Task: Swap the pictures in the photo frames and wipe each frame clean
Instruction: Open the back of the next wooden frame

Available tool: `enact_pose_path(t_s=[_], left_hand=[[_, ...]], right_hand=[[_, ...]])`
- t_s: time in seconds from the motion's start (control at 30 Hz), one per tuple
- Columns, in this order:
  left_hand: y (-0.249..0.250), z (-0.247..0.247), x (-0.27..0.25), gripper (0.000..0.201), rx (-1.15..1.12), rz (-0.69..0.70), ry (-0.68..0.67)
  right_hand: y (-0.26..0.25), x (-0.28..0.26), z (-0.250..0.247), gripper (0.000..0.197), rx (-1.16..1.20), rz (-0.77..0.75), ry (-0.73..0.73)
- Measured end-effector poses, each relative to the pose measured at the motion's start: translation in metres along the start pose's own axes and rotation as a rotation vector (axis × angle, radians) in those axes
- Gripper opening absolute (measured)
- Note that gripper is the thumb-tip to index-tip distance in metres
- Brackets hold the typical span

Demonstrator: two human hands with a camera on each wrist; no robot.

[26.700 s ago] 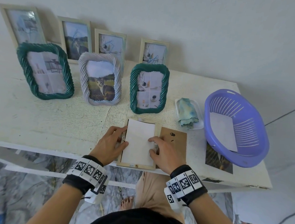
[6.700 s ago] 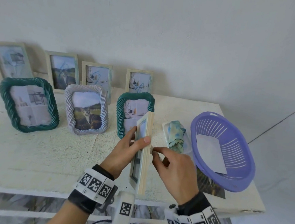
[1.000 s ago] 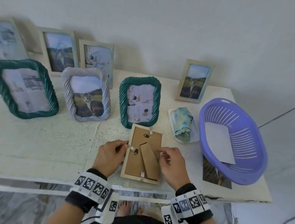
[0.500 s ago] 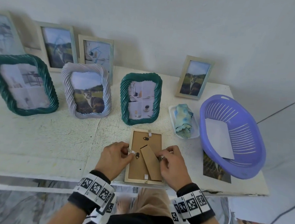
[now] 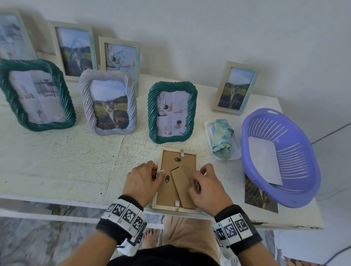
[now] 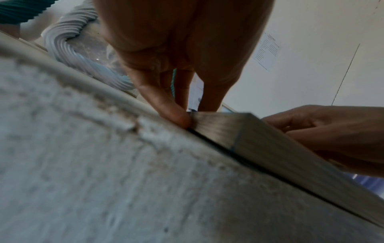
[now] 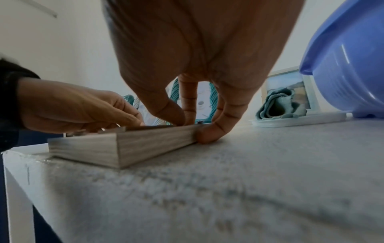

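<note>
Your left hand [image 5: 143,179] and right hand [image 5: 206,186] each pinch a side of the face-down wooden frame [image 5: 165,195] — flat on the counter [image 5: 62,166] between both grips.

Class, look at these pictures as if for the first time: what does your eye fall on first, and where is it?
First, the two hands at the table's front edge: the left hand and right hand work at the side clips of a pale wooden frame lying face down, its brown backing up. Next, the lilac basket at the right, with a white sheet inside. Behind stand rows of upright frames, the green ribbed frame nearest the hands.
</note>
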State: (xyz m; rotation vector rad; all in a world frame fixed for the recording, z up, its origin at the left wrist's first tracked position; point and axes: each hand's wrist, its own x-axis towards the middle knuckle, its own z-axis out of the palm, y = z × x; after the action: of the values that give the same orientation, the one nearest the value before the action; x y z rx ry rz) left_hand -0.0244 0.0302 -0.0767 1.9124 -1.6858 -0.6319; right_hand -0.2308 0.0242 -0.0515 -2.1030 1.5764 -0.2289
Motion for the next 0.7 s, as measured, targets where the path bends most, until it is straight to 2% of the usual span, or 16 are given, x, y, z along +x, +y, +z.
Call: enact_pose_path(t_s=[0.27, 0.7], left_hand=[[0.003, 0.005, -0.004, 0.029, 0.081, 0.086, 0.047], [0.016, 0.007, 0.000, 0.025, 0.094, -0.028, 0.028]], right_hand=[[0.005, 0.000, -0.002, 0.012, 0.013, -0.005, -0.031], [0.001, -0.001, 0.005, 0.012, 0.119, 0.074, 0.077]])
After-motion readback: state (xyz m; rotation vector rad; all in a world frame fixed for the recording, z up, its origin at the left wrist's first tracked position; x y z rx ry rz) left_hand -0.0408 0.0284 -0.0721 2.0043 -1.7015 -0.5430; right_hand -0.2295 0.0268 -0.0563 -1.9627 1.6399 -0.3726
